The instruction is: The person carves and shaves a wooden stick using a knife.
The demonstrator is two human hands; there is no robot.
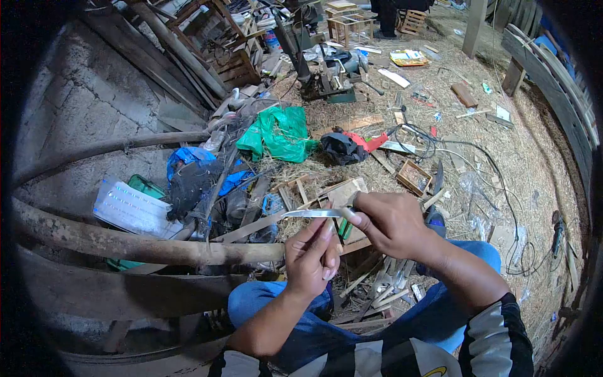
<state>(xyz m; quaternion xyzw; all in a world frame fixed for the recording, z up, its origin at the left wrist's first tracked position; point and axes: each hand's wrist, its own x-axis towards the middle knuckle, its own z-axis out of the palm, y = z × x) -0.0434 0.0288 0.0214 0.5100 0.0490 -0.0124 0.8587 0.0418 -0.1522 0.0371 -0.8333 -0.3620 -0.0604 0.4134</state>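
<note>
My right hand (394, 225) is closed around the handle end of a knife (309, 213), its bright blade pointing left. The fingers cover most of the handle. Just below the blade, my left hand (309, 259) has its thumb and fingers pinched together. A slim, pale tip rises by those fingertips, but what they hold is too small to make out. Something green (344, 229) shows between the two hands; I cannot tell whether it belongs to the knife. Both hands are in front of my knees, above wood scraps (383, 292) on the ground.
A thick wooden pole (144, 242) crosses at the left. Beyond my hands are a green plastic bag (279, 133), a black bag (342, 148) and a small wooden box (414, 177). Black cable (496, 166) winds over the straw-covered ground at the right. A machine (333, 78) stands farther back.
</note>
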